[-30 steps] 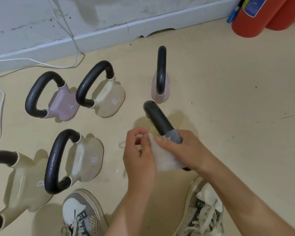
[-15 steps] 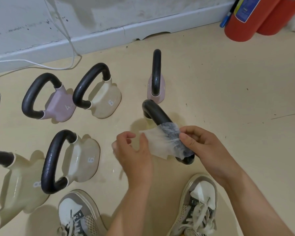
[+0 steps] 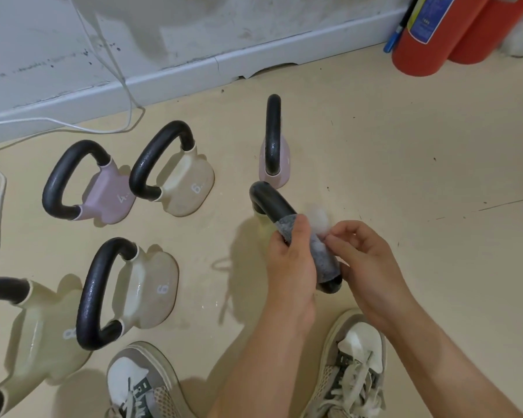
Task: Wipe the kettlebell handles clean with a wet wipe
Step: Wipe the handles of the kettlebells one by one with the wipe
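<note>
A kettlebell stands right in front of me, its black handle (image 3: 272, 203) pointing at the camera and its body mostly hidden below. A wet wipe (image 3: 322, 251) is wrapped around the near half of that handle. My left hand (image 3: 287, 260) closes around the wrapped handle from the left. My right hand (image 3: 363, 260) pinches the wipe's loose white end on the right side. Behind it stands a pink kettlebell (image 3: 274, 146) seen edge-on.
Several more kettlebells sit on the beige floor to the left: a pink one (image 3: 88, 182), a cream one (image 3: 175, 173), another cream one (image 3: 127, 294) and a larger one (image 3: 21, 336). Two red extinguishers (image 3: 429, 31) stand by the wall. White cable (image 3: 115, 73) hangs down. My shoes (image 3: 351, 366) are below.
The wipe, held spread open between both hands, is now wound round the handle. My left hand has moved right onto the handle; my right hand holds the wipe's free end.
</note>
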Tool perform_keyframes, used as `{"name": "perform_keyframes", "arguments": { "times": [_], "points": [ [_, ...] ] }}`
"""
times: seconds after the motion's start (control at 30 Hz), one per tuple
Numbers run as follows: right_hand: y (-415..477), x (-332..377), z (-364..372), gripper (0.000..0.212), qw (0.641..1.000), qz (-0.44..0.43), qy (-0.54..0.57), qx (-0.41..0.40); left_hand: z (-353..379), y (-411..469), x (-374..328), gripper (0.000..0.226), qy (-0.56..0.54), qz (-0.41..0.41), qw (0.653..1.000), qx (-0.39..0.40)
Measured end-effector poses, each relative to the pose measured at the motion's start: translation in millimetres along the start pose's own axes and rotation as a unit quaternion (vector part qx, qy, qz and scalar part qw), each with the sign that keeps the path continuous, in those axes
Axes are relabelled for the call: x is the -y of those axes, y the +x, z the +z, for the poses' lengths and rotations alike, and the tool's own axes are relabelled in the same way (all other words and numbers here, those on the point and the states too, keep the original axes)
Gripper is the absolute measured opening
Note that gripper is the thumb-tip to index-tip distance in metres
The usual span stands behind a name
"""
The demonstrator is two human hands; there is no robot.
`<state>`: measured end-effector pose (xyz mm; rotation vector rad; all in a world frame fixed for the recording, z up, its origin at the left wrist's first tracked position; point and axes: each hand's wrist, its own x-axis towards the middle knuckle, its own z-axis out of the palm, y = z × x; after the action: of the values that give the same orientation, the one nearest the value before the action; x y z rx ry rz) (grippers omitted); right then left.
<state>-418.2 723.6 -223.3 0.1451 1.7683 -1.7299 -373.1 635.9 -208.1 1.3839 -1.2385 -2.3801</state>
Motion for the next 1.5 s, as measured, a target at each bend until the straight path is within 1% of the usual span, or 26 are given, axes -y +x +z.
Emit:
{"name": "perform_keyframes", "arguments": {
  "times": [0.03, 0.1, 0.17, 0.2, 0.23, 0.27, 0.33, 0.4, 0.47, 0.57, 0.67, 0.73, 0.77, 0.8, 0.87, 0.9, 0.93, 1.0, 1.07, 1.1, 1.17, 1.23, 1.3, 1.4, 1.43, 1.5],
  "points": [
    [5.0, -0.2, -2.1, 0.012, 1.000, 0.009, -0.008, -0.005, 1.1, 1.8, 0.2, 0.027, -0.006, 0.002, 1.000, -0.002],
    [14.4, 4.9, -8.1, 0.026, 0.997, 0.060, -0.023, 0.039, 0.6, 5.4, 0.8, 0.025, -0.009, 0.008, 1.000, -0.001],
    [20.8, 11.5, -14.2, 0.031, 0.987, 0.121, -0.011, 0.107, -2.1, 9.1, 0.8, 0.024, -0.009, 0.007, 1.000, 0.005],
    [21.6, 13.5, -15.9, 0.032, 0.983, 0.135, 0.002, 0.125, -2.4, 9.6, 0.6, 0.024, -0.012, 0.007, 1.000, 0.011],
    [21.5, 14.3, -16.9, 0.027, 0.985, 0.119, 0.007, 0.123, -1.9, 8.9, 0.5, 0.024, -0.013, 0.009, 1.000, 0.015],
    [19.7, 15.5, -15.3, 0.020, 0.992, 0.078, -0.001, 0.099, -0.2, 7.6, 0.6, 0.023, -0.007, 0.014, 1.000, 0.013],
    [9.9, 14.1, -8.8, 0.015, 0.998, -0.030, -0.058, 0.017, 4.4, 3.7, 3.3, 0.025, 0.011, 0.035, 0.999, -0.004],
    [-6.8, 11.5, 1.9, 0.013, 0.981, -0.131, -0.137, -0.041, 7.2, -1.2, 7.2, 0.029, 0.007, 0.047, 0.999, -0.019],
    [-19.9, 2.8, 10.3, 0.015, 0.946, -0.218, -0.229, -0.072, 4.3, -7.3, 6.7, 0.031, -0.009, 0.029, 0.999, -0.010],
    [-25.5, -11.9, 13.1, 0.013, 0.875, -0.335, -0.336, -0.100, -9.1, -17.1, 0.9, 0.030, 0.001, 0.001, 0.999, 0.034],
    [-29.0, -18.5, 18.5, 0.013, 0.807, -0.387, -0.439, -0.086, -19.1, -18.3, -7.1, 0.025, 0.065, 0.008, 0.996, 0.053],
    [-31.2, -19.1, 20.7, 0.015, 0.782, -0.402, -0.474, -0.048, -18.3, -9.7, -11.6, 0.022, 0.091, 0.001, 0.995, 0.043],
    [-32.5, -14.0, 20.6, 0.016, 0.791, -0.393, -0.467, -0.032, -16.9, -3.7, -13.9, 0.022, 0.105, -0.002, 0.994, 0.038],
    [-32.7, -6.5, 18.0, 0.016, 0.826, -0.366, -0.428, -0.024, -15.7, 2.8, -16.0, 0.021, 0.112, -0.002, 0.993, 0.035],
    [-29.5, 11.4, 10.7, 0.015, 0.940, -0.245, -0.237, -0.016, -14.1, 11.3, -15.5, 0.018, 0.090, -0.006, 0.995, 0.042],
    [-26.2, 17.5, 6.0, 0.013, 0.975, -0.172, -0.141, -0.020, -13.1, 12.2, -12.9, 0.014, 0.072, -0.011, 0.996, 0.051],
    [-21.4, 19.9, 1.2, 0.012, 0.986, -0.128, -0.104, -0.036, -10.9, 11.5, -8.3, 0.010, 0.053, -0.017, 0.997, 0.059],
    [-10.8, 15.1, -5.2, 0.016, 0.985, -0.071, -0.149, -0.042, -2.8, 7.2, 4.6, 0.005, 0.025, -0.015, 0.999, 0.039],
    [-7.6, 11.9, -3.3, 0.017, 0.988, -0.011, -0.153, 0.011, 6.6, 3.5, 18.8, 0.006, 0.025, 0.027, 0.999, -0.021],
    [-8.9, 10.9, -1.9, 0.022, 0.988, 0.000, -0.153, 0.034, 11.0, 1.3, 24.3, 0.010, 0.029, 0.056, 0.997, -0.046],
    [-14.4, 11.3, -2.7, 0.035, 0.985, 0.011, -0.164, 0.060, 16.0, -4.4, 35.9, 0.019, 0.049, 0.103, 0.992, -0.063],
    [-16.6, 10.5, -4.4, 0.036, 0.983, 0.020, -0.154, 0.095, 13.6, -8.9, 51.8, 0.028, 0.084, 0.135, 0.985, -0.060],
    [-15.9, 7.4, -3.7, 0.034, 0.976, 0.018, -0.178, 0.120, 7.9, -4.6, 68.5, 0.032, 0.155, 0.170, 0.972, -0.055],
    [-13.0, 3.1, -0.9, 0.032, 0.965, -0.021, -0.241, 0.104, -3.0, 7.8, 81.9, 0.028, 0.278, 0.182, 0.942, -0.033],
    [-13.4, 3.2, 0.6, 0.030, 0.963, -0.035, -0.247, 0.098, -4.9, 9.3, 80.2, 0.022, 0.291, 0.185, 0.939, -0.018],
    [-15.4, 2.8, 3.0, 0.027, 0.971, -0.041, -0.224, 0.078, -9.0, 3.4, 65.9, 0.013, 0.257, 0.175, 0.950, 0.002]
  ]
}}
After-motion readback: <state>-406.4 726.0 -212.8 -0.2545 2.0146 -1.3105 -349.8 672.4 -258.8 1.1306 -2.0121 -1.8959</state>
